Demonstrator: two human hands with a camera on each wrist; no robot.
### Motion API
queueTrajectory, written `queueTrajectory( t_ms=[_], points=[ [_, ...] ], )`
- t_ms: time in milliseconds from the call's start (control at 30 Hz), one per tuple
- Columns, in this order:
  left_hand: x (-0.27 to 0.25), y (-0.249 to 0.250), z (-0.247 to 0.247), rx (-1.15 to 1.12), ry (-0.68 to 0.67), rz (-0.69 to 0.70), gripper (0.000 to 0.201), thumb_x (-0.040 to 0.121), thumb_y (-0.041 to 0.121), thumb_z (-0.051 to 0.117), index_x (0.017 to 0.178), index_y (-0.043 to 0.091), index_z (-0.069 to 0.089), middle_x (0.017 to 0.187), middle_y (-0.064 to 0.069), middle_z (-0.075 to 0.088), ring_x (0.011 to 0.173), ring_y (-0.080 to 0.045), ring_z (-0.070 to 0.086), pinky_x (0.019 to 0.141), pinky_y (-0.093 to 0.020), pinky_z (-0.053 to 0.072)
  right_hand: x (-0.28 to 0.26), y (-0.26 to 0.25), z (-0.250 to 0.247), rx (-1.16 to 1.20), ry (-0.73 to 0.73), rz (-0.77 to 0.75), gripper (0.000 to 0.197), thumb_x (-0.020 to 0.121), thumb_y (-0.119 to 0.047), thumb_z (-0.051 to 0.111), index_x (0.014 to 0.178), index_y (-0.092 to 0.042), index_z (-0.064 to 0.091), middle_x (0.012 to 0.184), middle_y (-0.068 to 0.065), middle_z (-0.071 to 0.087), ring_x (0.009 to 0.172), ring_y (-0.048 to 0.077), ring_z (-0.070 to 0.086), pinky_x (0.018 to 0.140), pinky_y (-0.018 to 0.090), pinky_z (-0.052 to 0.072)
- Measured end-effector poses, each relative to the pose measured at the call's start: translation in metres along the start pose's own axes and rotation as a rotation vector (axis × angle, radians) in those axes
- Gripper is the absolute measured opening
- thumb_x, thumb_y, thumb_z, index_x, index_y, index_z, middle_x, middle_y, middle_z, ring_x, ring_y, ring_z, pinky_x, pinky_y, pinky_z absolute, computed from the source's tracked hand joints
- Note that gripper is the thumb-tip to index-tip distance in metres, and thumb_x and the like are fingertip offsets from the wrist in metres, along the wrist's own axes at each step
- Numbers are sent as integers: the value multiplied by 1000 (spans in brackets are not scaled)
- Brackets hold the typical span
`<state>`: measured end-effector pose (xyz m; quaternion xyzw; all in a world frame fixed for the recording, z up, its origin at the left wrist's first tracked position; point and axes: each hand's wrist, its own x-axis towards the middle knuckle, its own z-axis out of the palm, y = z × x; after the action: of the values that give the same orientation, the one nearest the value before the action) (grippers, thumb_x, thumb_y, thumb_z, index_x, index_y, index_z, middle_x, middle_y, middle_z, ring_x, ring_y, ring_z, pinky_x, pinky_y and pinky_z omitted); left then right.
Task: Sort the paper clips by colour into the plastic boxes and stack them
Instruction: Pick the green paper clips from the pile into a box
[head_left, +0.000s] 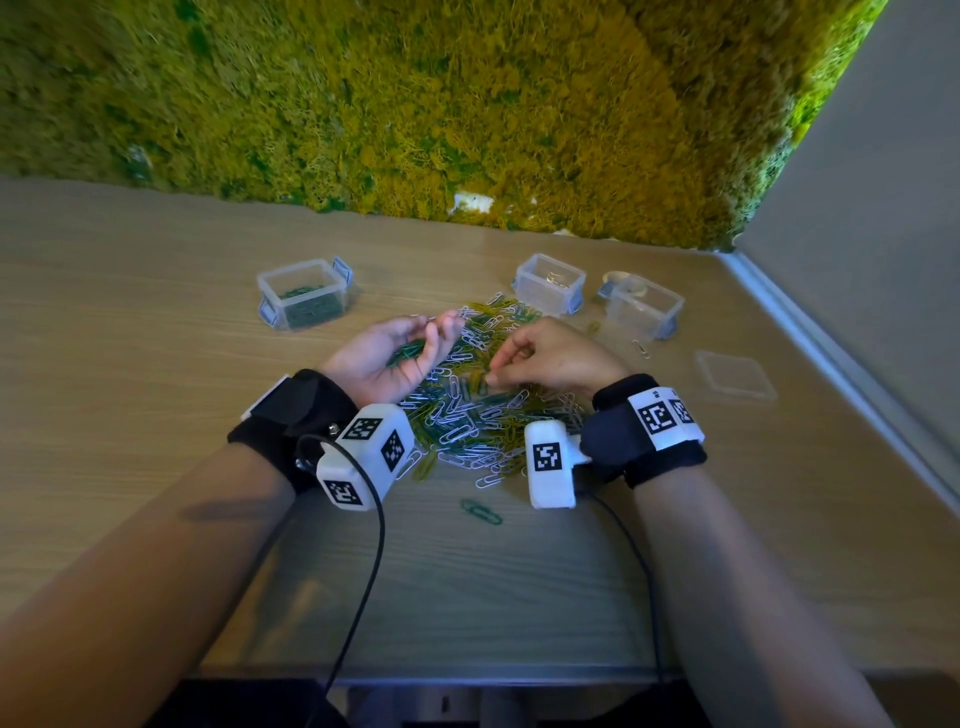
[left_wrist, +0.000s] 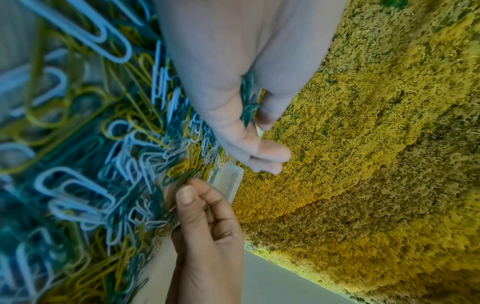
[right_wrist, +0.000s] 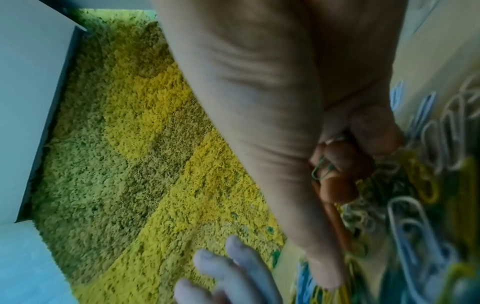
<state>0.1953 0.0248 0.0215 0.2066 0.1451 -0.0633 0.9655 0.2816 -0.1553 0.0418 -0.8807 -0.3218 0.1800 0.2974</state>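
Note:
A mixed pile of white, yellow and green paper clips (head_left: 478, 410) lies mid-table. My left hand (head_left: 428, 340) is palm-up and cupped at the pile's left edge, fingers curled round a bunch of green clips (head_left: 408, 352); the same green clips (left_wrist: 248, 100) show in the left wrist view. My right hand (head_left: 493, 376) is over the pile with curled fingers, pinching a green clip (right_wrist: 321, 171) against the fingers. A clear box of green clips (head_left: 304, 296) stands at the back left. Two more clear boxes (head_left: 550, 285) (head_left: 644, 307) stand at the back right, their contents unclear.
A clear lid (head_left: 735, 375) lies on the right, near the wall edge. Part of a tape roll (head_left: 622, 279) shows behind the right boxes. Two stray green clips (head_left: 480, 512) lie near me. A moss wall (head_left: 467, 104) backs the wooden table (head_left: 130, 312).

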Motion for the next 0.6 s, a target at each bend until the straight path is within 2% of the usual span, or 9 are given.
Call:
queueTrajectory(
  t_ms=[67,133,233,300,433,533,600],
  points=[
    [1,0,-1,-8,-2,1,31,99,10,36,105,-9,60,87,-20,65,66,-18,66,55,-16,54,0,-3,6,-59,36,5,28,75,-31,79,87,-7,70,63,-9,54,54,0,46,47,13,34],
    [1,0,0,-1,-7,-1,30,98,9,36,103,-8,60,85,-20,65,65,-18,66,55,-16,54,1,-5,10,-97,58,4,31,74,-33,80,85,-6,69,64,-5,53,57,4,45,50,17,33],
    [1,-1,0,10,-11,5,30,98,9,36,103,-8,60,84,-19,65,65,-17,65,56,-15,54,3,-5,11,-109,66,15,19,77,-29,78,78,-12,69,64,-7,55,58,1,46,47,10,31],
    [1,-1,0,23,-9,15,30,99,10,36,103,-8,60,83,-19,65,64,-17,65,57,-15,54,3,-4,9,-129,45,25,16,79,-27,76,79,-12,69,64,-8,56,57,0,46,46,10,31],
    [1,-1,0,26,-12,8,31,100,11,35,105,-7,60,84,-18,64,64,-18,65,56,-16,54,2,-3,7,-103,2,17,18,82,-28,73,85,-11,70,70,-6,59,63,4,50,57,21,37],
    [2,-1,-1,29,-15,0,30,100,12,36,106,-6,60,85,-18,64,66,-18,65,56,-17,54,3,3,2,-45,85,5,18,83,-29,72,91,-14,66,79,-3,59,70,8,50,62,24,39],
    [2,0,-2,25,-18,-3,30,100,14,37,108,-5,59,85,-18,65,67,-18,66,56,-18,55,3,5,0,-11,94,12,19,80,-26,75,92,-16,66,77,-2,58,69,10,50,63,26,39]
  ],
)
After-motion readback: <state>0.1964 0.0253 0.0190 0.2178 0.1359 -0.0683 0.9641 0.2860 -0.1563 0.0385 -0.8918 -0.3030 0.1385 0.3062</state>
